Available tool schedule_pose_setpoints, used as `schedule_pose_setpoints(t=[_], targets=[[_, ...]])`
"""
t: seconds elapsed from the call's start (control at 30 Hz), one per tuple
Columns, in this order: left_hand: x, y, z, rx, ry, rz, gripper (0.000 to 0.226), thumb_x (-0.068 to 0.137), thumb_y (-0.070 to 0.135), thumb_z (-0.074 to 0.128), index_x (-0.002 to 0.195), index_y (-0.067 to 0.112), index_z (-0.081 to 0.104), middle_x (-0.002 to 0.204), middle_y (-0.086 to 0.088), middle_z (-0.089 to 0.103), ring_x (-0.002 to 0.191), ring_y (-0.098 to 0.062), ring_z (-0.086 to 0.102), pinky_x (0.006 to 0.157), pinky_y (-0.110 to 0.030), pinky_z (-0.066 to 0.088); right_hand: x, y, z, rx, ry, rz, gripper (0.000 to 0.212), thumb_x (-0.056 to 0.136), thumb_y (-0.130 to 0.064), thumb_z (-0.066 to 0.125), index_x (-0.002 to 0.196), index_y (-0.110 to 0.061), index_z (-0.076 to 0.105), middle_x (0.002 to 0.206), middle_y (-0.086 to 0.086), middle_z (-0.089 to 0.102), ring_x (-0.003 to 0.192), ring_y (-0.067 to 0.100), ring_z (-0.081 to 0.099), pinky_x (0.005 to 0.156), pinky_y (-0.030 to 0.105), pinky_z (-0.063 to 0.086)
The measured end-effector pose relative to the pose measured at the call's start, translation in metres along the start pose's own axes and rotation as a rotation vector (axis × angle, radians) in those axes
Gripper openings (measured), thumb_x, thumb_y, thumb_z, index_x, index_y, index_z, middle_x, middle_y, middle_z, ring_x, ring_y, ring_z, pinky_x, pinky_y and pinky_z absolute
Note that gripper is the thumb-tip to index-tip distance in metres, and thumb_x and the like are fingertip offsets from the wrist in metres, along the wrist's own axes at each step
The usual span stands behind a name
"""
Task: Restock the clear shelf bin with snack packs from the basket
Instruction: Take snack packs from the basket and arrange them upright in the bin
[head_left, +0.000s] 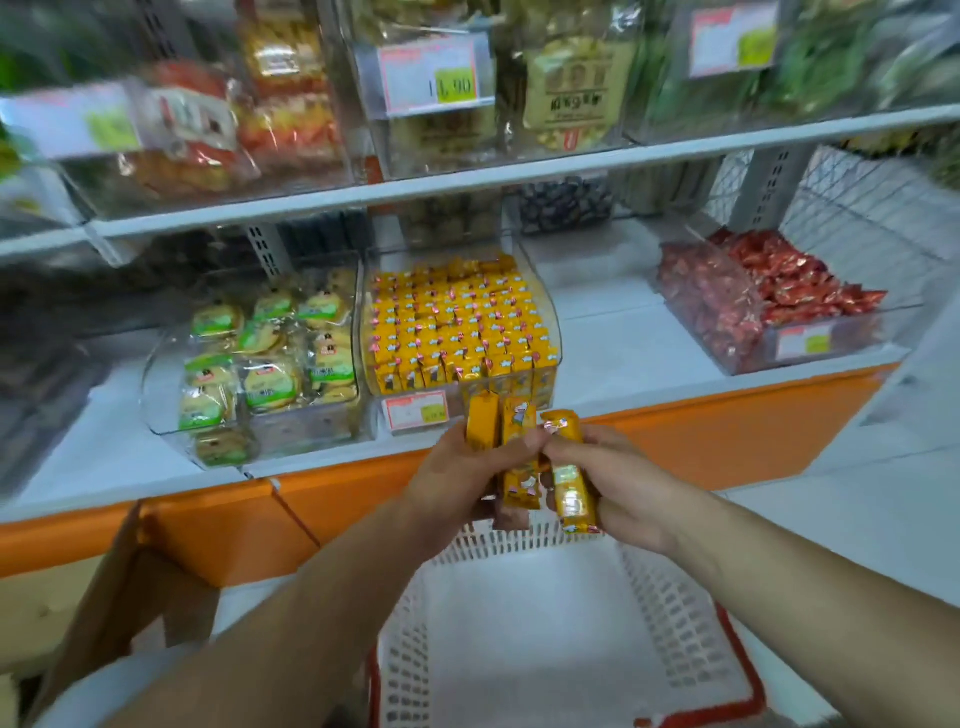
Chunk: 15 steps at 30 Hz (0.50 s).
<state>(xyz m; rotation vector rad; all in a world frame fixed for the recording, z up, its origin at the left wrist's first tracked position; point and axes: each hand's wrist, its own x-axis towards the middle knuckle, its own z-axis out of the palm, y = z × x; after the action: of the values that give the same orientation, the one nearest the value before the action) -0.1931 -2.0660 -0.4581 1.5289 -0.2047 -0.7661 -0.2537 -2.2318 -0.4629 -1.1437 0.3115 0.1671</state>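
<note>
Far left on the shelf: a see-through bin of round cookies (260, 358), not part of the job. Next, the left hand (457, 470), grip curled tight round a bunch of yellow snack packs (511, 426), held standing up, just in front of the clear shelf bin (551, 317). Nearly full in there, with rows and rows of the same yellow packs standing side by side. Then the right hand (618, 486), grip pinching one more pack (571, 499), pressed up against the left hand's bunch. Below both hands, the white basket (675, 618), maybe bare inside, though hard to tell with the far end hidden under the hands. Far right: a bin of red sweets (753, 296), well apart from all this. Now about the packs. Small and light by the look of them, long like little bricks. Shiny wrapper, so slippery and crinkly to hold. Something crumbly inside, most likely, so no hard squeezing. Best held by the two long sides near the middle, one at a time, then slid end first into the front of the bin. Easy to drop when bunched up like this.
</note>
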Motion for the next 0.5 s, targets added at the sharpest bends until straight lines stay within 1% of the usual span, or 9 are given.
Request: schedule_pose_setpoints(t=[0.07,0.13,0.17,0.23,0.3,0.33,0.4,0.47,0.5], targets=[[-0.008,0.020,-0.005,0.032,0.012,0.055,0.030,0.082,0.035,0.085,0.109,0.031,0.073,0.103,-0.013,0.079,0.090,-0.036,0.077,0.064,-0.042,0.061,-0.007,-0.024,0.006,0.128,-0.112,0.025,0.024,0.090,-0.018,0.058,0.096,-0.008,0.079,0.087,0.013,0.071,0.072,0.025,0.069,0.064,0.033,0.057],[-0.011,0.036,-0.011,0.121,0.089,0.097,0.034,0.077,0.033,0.089,0.106,0.032,0.069,0.093,-0.008,0.080,0.081,-0.036,0.078,0.057,-0.044,0.063,-0.010,-0.042,0.008,0.245,-0.184,0.038,0.034,0.084,-0.020,0.049,0.096,-0.005,0.077,0.083,0.014,0.069,0.066,0.025,0.068,0.057,0.032,0.057],[-0.010,0.041,-0.014,0.177,0.141,0.105,0.040,0.076,0.033,0.091,0.106,0.033,0.065,0.089,-0.003,0.080,0.076,-0.032,0.079,0.055,-0.043,0.063,-0.010,-0.048,0.008,0.252,-0.182,0.035,0.037,0.083,-0.021,0.046,0.101,-0.003,0.074,0.084,0.013,0.068,0.065,0.024,0.067,0.054,0.031,0.055],[-0.009,0.045,-0.021,0.238,0.222,0.124,0.053,0.074,0.033,0.092,0.114,0.032,0.057,0.086,0.002,0.079,0.071,-0.025,0.079,0.054,-0.038,0.063,-0.006,-0.052,0.006,0.168,-0.128,0.001,0.038,0.087,-0.019,0.047,0.117,-0.002,0.064,0.089,0.014,0.068,0.071,0.025,0.068,0.052,0.031,0.054],[-0.005,0.042,-0.027,0.233,0.265,0.136,0.062,0.073,0.035,0.092,0.122,0.028,0.055,0.086,0.001,0.079,0.069,-0.022,0.078,0.052,-0.033,0.062,0.002,-0.049,0.004,0.063,-0.041,-0.065,0.032,0.095,-0.017,0.053,0.122,-0.003,0.061,0.097,0.016,0.071,0.077,0.028,0.071,0.051,0.031,0.054],[-0.005,0.040,-0.030,0.203,0.275,0.128,0.065,0.072,0.037,0.091,0.124,0.026,0.054,0.085,0.001,0.079,0.069,-0.021,0.078,0.051,-0.031,0.061,0.007,-0.047,0.006,0.021,-0.002,-0.090,0.031,0.093,-0.021,0.060,0.119,-0.005,0.062,0.097,0.015,0.072,0.075,0.028,0.071,0.049,0.030,0.053],[-0.004,0.036,-0.034,0.135,0.278,0.118,0.067,0.066,0.043,0.091,0.121,0.021,0.059,0.085,0.000,0.080,0.070,-0.023,0.079,0.052,-0.031,0.060,0.018,-0.045,0.011,-0.023,0.057,-0.123,0.035,0.080,-0.033,0.072,0.107,-0.011,0.066,0.086,0.011,0.072,0.059,0.019,0.066,0.045,0.025,0.048],[0.000,0.034,-0.038,0.102,0.289,0.110,0.062,0.063,0.047,0.089,0.114,0.020,0.066,0.086,-0.003,0.080,0.071,-0.024,0.079,0.053,-0.032,0.060,0.030,-0.045,0.019,-0.019,0.079,-0.119,0.035,0.073,-0.044,0.075,0.094,-0.017,0.067,0.073,0.006,0.066,0.050,0.013,0.059,0.042,0.022,0.045],[0.002,0.034,-0.040,0.097,0.295,0.102,0.061,0.064,0.046,0.090,0.113,0.020,0.066,0.086,-0.004,0.080,0.071,-0.025,0.079,0.054,-0.033,0.061,0.036,-0.044,0.022,-0.001,0.081,-0.098,0.033,0.077,-0.048,0.072,0.092,-0.019,0.067,0.069,0.004,0.064,0.049,0.013,0.058,0.042,0.022,0.044]])
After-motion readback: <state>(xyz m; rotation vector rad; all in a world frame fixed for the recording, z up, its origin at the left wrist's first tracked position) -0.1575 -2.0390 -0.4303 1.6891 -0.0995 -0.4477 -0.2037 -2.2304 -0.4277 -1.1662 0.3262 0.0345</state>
